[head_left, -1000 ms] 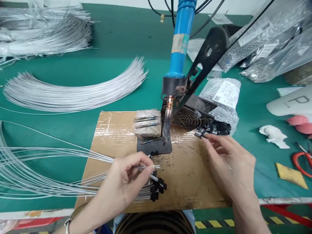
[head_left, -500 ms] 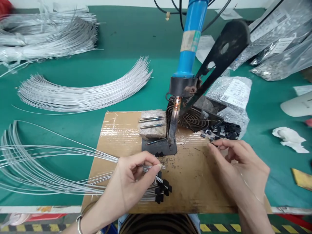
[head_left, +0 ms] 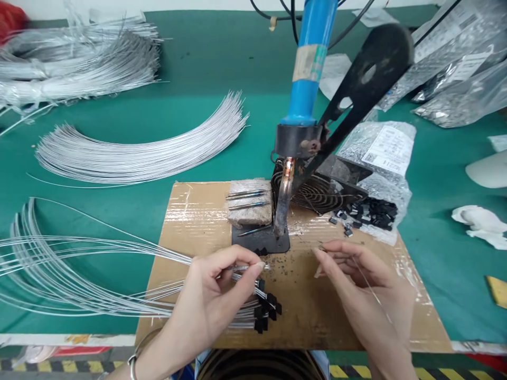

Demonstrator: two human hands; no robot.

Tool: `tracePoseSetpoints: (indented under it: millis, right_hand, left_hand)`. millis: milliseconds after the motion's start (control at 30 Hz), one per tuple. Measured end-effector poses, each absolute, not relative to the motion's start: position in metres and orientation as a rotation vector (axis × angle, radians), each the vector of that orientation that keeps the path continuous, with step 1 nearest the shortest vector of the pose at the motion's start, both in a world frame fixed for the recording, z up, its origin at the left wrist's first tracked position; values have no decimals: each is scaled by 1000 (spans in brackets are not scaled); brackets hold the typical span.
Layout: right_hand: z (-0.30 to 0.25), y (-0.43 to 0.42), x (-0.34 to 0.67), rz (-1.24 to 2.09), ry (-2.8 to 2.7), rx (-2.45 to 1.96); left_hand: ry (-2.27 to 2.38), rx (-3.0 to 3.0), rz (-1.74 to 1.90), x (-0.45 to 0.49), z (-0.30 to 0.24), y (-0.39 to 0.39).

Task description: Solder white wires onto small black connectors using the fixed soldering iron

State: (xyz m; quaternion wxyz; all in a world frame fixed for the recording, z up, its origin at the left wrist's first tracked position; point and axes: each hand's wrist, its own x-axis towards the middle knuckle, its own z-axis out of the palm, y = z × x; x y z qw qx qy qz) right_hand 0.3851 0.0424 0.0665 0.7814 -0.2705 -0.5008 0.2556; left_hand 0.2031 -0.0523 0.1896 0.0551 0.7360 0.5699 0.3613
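My left hand (head_left: 216, 295) is closed in a pinch on a bundle of thin silver wires (head_left: 91, 274) that fan out to the left; one wire end sticks out past my thumb. Several wire ends below it carry small black parts (head_left: 266, 312). My right hand (head_left: 362, 279) hovers over the cardboard sheet (head_left: 198, 221), fingers pinched together on something too small to name, with a fine wire across its back. Just beyond both hands stands a blue-handled soldering iron (head_left: 307, 79), tip down on a black plate (head_left: 261, 241).
A pile of small black parts (head_left: 370, 214) spills from a silvery bag (head_left: 380, 150) at the right. Curved wire bundles (head_left: 138, 150) lie on the green table, with more (head_left: 79, 63) at the back left. A sponge block holding spare tips (head_left: 249, 206) and a black fan (head_left: 317, 192) flank the iron.
My right hand has drawn back from the pile of black parts toward the left hand, closing into a pinch. The left hand has kept its hold on the wires.
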Motion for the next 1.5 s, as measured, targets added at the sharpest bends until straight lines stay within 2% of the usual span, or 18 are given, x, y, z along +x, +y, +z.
tracePoseSetpoints:
  millis: [200,400,833,933,1067,1500]
  right_hand:
    - [72,34,378,587,-1151,-502]
    - [89,12,363,870,-992,-476]
    - [104,-6,351,1112,-981,-364]
    - [104,-6,349,1163,-999,-362]
    - [104,-7,346,1183,-990,-308]
    - [100,-4,343,1122,-1011,-305]
  left_hand:
    - [1723,2269,1147,203,189,-51]
    - [1696,2277,1191,200,183,-50]
    - [1769,2167,1096,196,180,-49]
    - [1646,2127,1124,199,182,-49]
    - [1494,2039,1110,205,186,-52]
    - [1439,2016,1130,209,187,-55]
